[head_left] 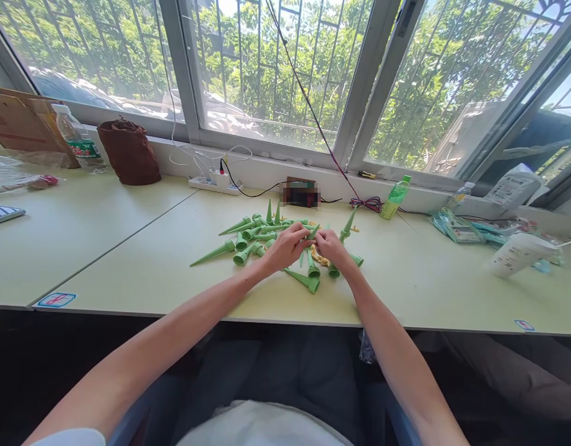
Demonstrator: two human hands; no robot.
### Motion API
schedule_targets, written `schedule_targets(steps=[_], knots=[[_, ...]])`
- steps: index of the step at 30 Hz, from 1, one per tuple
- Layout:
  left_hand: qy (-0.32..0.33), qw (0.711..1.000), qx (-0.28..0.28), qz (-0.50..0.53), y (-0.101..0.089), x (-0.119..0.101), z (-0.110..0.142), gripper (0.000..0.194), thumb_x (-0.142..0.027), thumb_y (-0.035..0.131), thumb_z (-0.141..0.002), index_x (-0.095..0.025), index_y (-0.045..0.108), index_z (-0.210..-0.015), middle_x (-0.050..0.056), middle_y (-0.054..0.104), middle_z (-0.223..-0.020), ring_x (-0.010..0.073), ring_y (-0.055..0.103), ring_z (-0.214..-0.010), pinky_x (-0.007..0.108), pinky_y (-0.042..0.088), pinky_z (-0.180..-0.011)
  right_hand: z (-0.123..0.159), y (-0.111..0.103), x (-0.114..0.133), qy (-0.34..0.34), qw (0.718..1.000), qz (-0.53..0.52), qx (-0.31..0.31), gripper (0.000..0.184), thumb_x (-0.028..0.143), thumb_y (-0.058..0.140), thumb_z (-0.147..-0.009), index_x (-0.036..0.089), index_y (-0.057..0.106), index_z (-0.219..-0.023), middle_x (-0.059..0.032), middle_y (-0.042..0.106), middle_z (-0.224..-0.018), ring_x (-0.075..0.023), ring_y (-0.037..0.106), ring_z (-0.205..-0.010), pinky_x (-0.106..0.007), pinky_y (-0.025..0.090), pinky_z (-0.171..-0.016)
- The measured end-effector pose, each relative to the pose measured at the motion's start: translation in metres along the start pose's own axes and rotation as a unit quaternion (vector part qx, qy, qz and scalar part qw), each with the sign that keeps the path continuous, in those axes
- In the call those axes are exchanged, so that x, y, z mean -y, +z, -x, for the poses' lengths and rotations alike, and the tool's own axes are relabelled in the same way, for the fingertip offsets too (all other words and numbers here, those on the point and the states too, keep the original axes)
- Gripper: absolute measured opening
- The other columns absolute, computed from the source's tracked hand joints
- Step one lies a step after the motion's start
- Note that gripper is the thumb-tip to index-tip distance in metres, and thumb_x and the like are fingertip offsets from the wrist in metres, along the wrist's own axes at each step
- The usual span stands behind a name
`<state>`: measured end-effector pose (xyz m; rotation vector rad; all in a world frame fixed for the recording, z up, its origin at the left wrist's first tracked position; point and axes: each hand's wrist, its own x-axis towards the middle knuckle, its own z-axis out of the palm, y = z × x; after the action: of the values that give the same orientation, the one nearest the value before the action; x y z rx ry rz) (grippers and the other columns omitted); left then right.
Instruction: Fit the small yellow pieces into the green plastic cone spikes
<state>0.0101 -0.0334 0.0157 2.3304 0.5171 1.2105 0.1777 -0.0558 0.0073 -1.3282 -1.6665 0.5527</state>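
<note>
Both of my hands meet over a scatter of green plastic cone spikes (248, 238) on the pale table (141, 260). My left hand (288, 244) is closed around one green spike (313, 231) whose tip pokes out between the hands. My right hand (331, 246) pinches the same piece from the other side. Under the right hand lies a small yellowish bundle (319, 256). More spikes lie in front of the hands, one long one (304, 280) nearest me.
A white power strip (214, 183) with cables and a small dark box (300, 191) sit by the window sill. A brown pouch (130, 152), a bottle (78, 141) and cardboard stand at far left. A green bottle (396, 196), packets and a white cup (520, 254) lie at right.
</note>
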Motion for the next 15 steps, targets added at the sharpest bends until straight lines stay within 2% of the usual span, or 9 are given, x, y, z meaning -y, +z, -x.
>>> schedule_targets(steps=[4, 8, 11, 14, 15], knots=[[-0.068, 0.997, -0.001, 0.030, 0.004, 0.001, 0.001, 0.033, -0.039, 0.057, -0.088, -0.018, 0.044, -0.065, 0.002, 0.046, -0.076, 0.0112, 0.045, -0.062, 0.025, 0.039, -0.060, 0.001, -0.001, 0.002, 0.000, 1.000, 0.001, 0.003, 0.039, 0.038, 0.042, -0.085, 0.022, 0.028, -0.052, 0.0040, 0.028, -0.046, -0.0101, 0.026, -0.047, -0.027, 0.021, -0.048], [-0.178, 0.968, 0.023, 0.174, 0.005, 0.006, 0.001, 0.038, -0.051, 0.059, -0.084, -0.020, 0.043, -0.071, -0.004, 0.042, -0.056, 0.0086, 0.044, -0.045, 0.022, 0.032, -0.044, 0.005, -0.003, 0.008, -0.010, 1.000, 0.011, -0.002, 0.043, 0.043, 0.043, -0.087, 0.022, 0.030, -0.051, 0.0040, 0.029, -0.046, -0.0099, 0.026, -0.048, -0.027, 0.022, -0.049], [-0.232, 0.930, 0.057, 0.281, 0.000, 0.005, -0.002, 0.044, -0.058, 0.065, -0.078, -0.018, 0.046, -0.070, -0.006, 0.040, -0.051, 0.0078, 0.045, -0.042, 0.021, 0.031, -0.041, 0.007, -0.003, 0.011, -0.040, 0.999, 0.009, 0.003, 0.044, 0.044, 0.044, -0.088, 0.021, 0.033, -0.053, 0.0043, 0.028, -0.049, -0.0097, 0.026, -0.050, -0.028, 0.022, -0.051], [-0.316, 0.857, 0.093, 0.396, -0.005, 0.004, -0.005, 0.047, -0.054, 0.077, -0.067, -0.017, 0.049, -0.073, -0.006, 0.042, -0.054, 0.0067, 0.047, -0.044, 0.020, 0.032, -0.040, 0.008, -0.003, 0.011, -0.073, 0.997, 0.005, -0.001, 0.042, 0.043, 0.044, -0.089, 0.020, 0.033, -0.055, 0.0040, 0.027, -0.054, -0.0098, 0.025, -0.053, -0.028, 0.021, -0.052], [-0.330, 0.842, 0.095, 0.416, -0.006, 0.004, -0.006, 0.048, -0.052, 0.080, -0.065, -0.016, 0.049, -0.074, -0.006, 0.041, -0.055, 0.0063, 0.046, -0.043, 0.019, 0.032, -0.040, 0.007, -0.002, 0.010, -0.078, 0.997, 0.004, -0.004, 0.042, 0.043, 0.044, -0.089, 0.020, 0.033, -0.056, 0.0039, 0.026, -0.055, -0.0099, 0.025, -0.054, -0.028, 0.021, -0.053]])
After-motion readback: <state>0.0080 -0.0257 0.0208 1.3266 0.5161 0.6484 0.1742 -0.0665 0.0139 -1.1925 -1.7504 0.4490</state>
